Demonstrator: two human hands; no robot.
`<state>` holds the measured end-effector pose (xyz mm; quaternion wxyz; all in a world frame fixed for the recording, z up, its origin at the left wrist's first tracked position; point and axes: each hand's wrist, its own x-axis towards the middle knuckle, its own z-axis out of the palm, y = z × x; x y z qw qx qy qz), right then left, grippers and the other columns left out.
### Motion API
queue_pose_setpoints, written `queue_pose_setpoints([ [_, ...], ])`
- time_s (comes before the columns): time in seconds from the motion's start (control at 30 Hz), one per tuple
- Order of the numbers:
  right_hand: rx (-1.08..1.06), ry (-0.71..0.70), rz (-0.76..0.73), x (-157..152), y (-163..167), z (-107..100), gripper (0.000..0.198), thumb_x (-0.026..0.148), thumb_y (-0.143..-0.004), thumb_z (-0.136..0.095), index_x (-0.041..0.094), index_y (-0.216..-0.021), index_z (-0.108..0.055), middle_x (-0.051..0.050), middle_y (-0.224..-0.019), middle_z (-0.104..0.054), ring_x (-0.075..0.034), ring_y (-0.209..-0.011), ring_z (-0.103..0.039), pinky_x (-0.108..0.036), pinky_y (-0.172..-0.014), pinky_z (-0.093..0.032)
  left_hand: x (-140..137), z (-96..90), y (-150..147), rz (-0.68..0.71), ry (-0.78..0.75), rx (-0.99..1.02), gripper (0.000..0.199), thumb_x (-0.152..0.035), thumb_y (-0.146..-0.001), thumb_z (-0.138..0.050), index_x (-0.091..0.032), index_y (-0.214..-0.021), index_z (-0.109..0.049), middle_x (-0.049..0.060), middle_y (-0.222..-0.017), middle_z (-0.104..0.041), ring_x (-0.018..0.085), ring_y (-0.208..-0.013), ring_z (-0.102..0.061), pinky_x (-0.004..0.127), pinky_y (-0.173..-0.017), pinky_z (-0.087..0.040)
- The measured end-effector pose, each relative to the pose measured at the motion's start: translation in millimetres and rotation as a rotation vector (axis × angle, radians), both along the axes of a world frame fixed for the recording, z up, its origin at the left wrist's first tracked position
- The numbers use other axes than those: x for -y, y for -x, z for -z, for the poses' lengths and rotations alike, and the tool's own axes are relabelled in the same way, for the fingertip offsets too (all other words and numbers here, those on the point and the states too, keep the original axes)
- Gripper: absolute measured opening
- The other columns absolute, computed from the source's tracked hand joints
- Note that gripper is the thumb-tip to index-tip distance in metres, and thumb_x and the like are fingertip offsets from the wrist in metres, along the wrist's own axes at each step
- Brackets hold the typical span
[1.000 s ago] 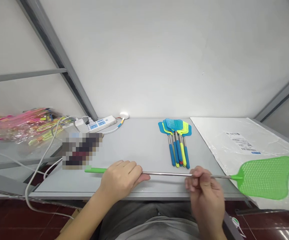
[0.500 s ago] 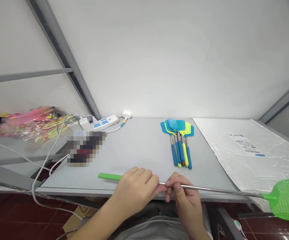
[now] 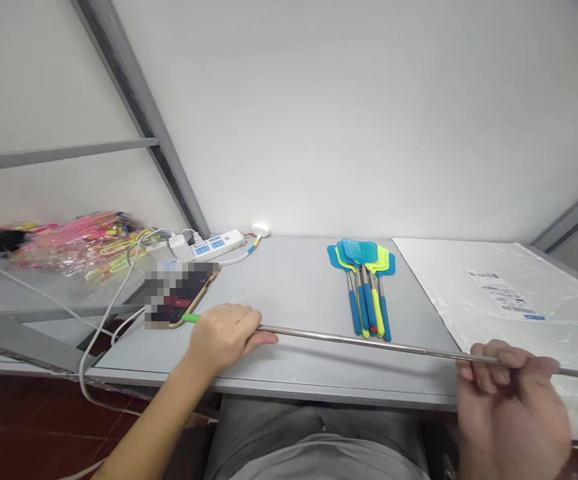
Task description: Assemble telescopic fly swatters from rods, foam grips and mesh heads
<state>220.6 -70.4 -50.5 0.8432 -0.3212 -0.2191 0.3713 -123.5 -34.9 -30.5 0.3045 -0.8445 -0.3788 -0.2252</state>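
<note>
A fly swatter (image 3: pixel 349 339) with a telescopic metal rod lies across both my hands, above the front of the table. My left hand (image 3: pixel 226 337) is closed round its green handle, whose end sticks out on the left. Farther along the rod, my right hand (image 3: pixel 513 400) grips the metal, slightly blurred. The swatter's head is out of view beyond the right edge. Behind the rod, a pile of short fly swatters (image 3: pixel 366 287) rests on the table, with blue and yellow-green heads and handles.
A white plastic mailer bag (image 3: pixel 469 267) with a label covers the table's right side. To the left are a phone (image 3: pixel 189 297), partly pixelated, a power strip (image 3: pixel 216 245) and white cables (image 3: pixel 93 333). Bagged colourful items (image 3: pixel 79 243) lie at far left. A wall stands behind.
My hands have moved apart, left hand leftward and right hand far to the right. The metal rod between them is much longer, and the green head has left the view.
</note>
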Motion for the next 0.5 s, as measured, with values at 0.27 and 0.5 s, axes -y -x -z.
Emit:
queue_pose_setpoints([
  [0.27,-0.027,0.05,-0.07,-3.2,12.6,0.9,0.026,0.036,-0.094,-0.058,0.019,-0.075,-0.053,0.006,-0.062,-0.033,-0.008,-0.049,-0.033,-0.021,-0.046,-0.038,10.3,-7.6,-14.7,-0.022,-0.029,0.035,0.056,-0.055,-0.1,-0.03,-0.02,-0.06,-0.049,0.001,-0.053,-0.049,0.017,-0.05,-0.042,0.032,-0.055,-0.027],
  [0.5,0.114,0.02,-0.182,8.5,28.3,9.9,0.022,0.032,-0.094,-0.058,0.017,-0.078,-0.06,0.005,-0.064,-0.039,-0.007,-0.053,-0.04,-0.023,-0.052,-0.041,2.1,3.8,-10.6,0.008,0.002,0.066,0.05,-0.043,-0.103,-0.029,-0.021,-0.062,-0.047,0.0,-0.053,-0.048,0.017,-0.05,-0.041,0.033,-0.054,-0.027],
])
